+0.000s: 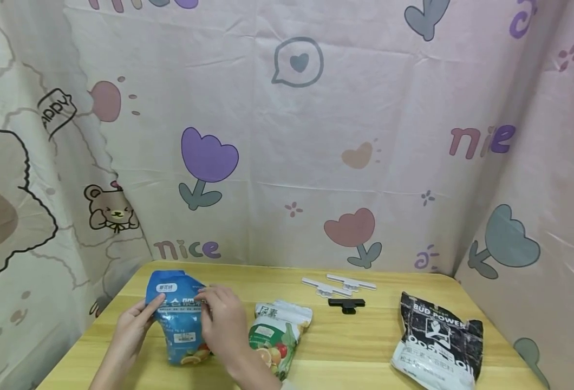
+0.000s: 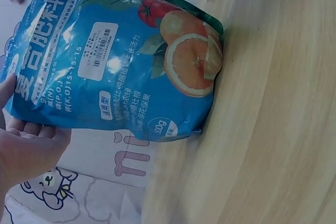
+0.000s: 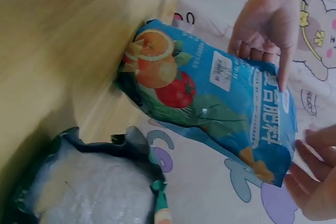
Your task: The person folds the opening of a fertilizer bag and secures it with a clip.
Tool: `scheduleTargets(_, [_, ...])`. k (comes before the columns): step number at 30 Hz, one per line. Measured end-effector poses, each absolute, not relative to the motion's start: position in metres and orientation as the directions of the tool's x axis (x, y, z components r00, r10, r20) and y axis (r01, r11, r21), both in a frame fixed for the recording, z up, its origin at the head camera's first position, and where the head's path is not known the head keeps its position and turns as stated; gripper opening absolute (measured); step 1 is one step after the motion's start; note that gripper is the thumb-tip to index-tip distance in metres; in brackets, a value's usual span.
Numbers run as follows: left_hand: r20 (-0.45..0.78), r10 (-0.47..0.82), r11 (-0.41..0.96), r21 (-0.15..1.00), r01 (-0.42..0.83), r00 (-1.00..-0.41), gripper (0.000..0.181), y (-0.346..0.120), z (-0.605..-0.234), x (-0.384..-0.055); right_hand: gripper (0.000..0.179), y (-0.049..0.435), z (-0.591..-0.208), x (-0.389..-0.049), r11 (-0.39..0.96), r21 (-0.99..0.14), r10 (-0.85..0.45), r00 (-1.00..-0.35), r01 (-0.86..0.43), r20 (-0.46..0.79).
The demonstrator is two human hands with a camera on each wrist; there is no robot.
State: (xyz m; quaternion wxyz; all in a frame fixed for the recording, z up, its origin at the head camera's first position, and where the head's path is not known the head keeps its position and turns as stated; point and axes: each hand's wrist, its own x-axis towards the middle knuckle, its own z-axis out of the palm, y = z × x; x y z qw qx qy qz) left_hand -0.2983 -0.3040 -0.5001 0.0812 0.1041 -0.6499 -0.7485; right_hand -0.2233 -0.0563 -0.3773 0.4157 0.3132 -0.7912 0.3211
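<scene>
A blue fertilizer bag (image 1: 182, 319) stands upright on the left part of the table, printed with oranges and a tomato. My left hand (image 1: 133, 325) grips its upper left edge, the thumb (image 3: 284, 64) on the front and the fingers behind. At the bag's upper right edge is my right hand (image 1: 226, 319), its fingers (image 3: 310, 166) loosely bent and beside the top corner; I cannot tell whether they touch it. In the right wrist view nothing shows held in that hand. A green and white bag (image 1: 277, 336) lies just right of my right hand.
Two white sealing clips (image 1: 326, 287) and a black clip (image 1: 347, 304) lie toward the table's back. A black and white bag (image 1: 438, 341) lies at the right. A printed curtain (image 1: 287, 135) hangs behind the wooden table (image 1: 345, 346) and at its sides.
</scene>
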Motion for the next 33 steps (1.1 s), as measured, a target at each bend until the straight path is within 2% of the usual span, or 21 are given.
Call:
scheduleTargets(2, [-0.058, -0.267, -0.141, 0.990, -0.021, -0.962, 0.063, -0.304, -0.500, -0.298, 0.021, -0.058, -0.380, -0.224, 0.652, -0.199, -0.278, -0.475, -0.732, 0.835])
scheduleTargets(5, [-0.074, -0.279, -0.133, 0.990, -0.038, -0.957, 0.066, -0.303, -0.499, -0.298, 0.026, -0.058, -0.383, -0.225, 0.683, -0.185, -0.307, -0.507, -0.707, 0.805])
scheduleTargets(20, [-0.094, -0.314, -0.133, 0.990, -0.055, -0.945, 0.083, -0.299, -0.498, -0.302, 0.038, -0.057, -0.384, -0.227, 0.708, -0.212, -0.310, -0.567, -0.673, 0.763])
scheduleTargets(23, [-0.096, -0.320, -0.129, 0.990, -0.057, -0.942, 0.084, -0.297, -0.496, -0.302, 0.039, -0.056, -0.383, -0.227, 0.669, -0.348, -0.259, -0.645, -0.657, 0.719])
scheduleTargets(25, [-0.098, -0.321, -0.131, 0.990, -0.059, -0.942, 0.084, -0.296, -0.496, -0.301, 0.037, -0.055, -0.382, -0.227, 0.595, -0.515, -0.190, -0.730, -0.617, 0.656])
scheduleTargets(27, [-0.097, -0.318, -0.130, 0.990, -0.058, -0.943, 0.084, -0.297, -0.495, -0.301, 0.031, -0.053, -0.381, -0.227, 0.464, -0.703, -0.109, -0.822, -0.540, 0.559])
scheduleTargets(29, [-0.098, -0.314, -0.130, 0.990, -0.059, -0.944, 0.083, -0.298, -0.496, -0.301, 0.022, -0.050, -0.381, -0.228, 0.303, -0.845, -0.052, -0.893, -0.441, 0.448])
scheduleTargets(31, [-0.097, -0.310, -0.130, 0.990, -0.059, -0.946, 0.082, -0.300, -0.497, -0.300, 0.016, -0.047, -0.381, -0.229, 0.160, -0.926, -0.040, -0.940, -0.341, 0.339])
scheduleTargets(33, [-0.097, -0.307, -0.135, 0.989, -0.057, -0.947, 0.080, -0.301, -0.498, -0.299, 0.016, -0.045, -0.381, -0.230, 0.079, -0.959, -0.052, -0.962, -0.271, 0.267])
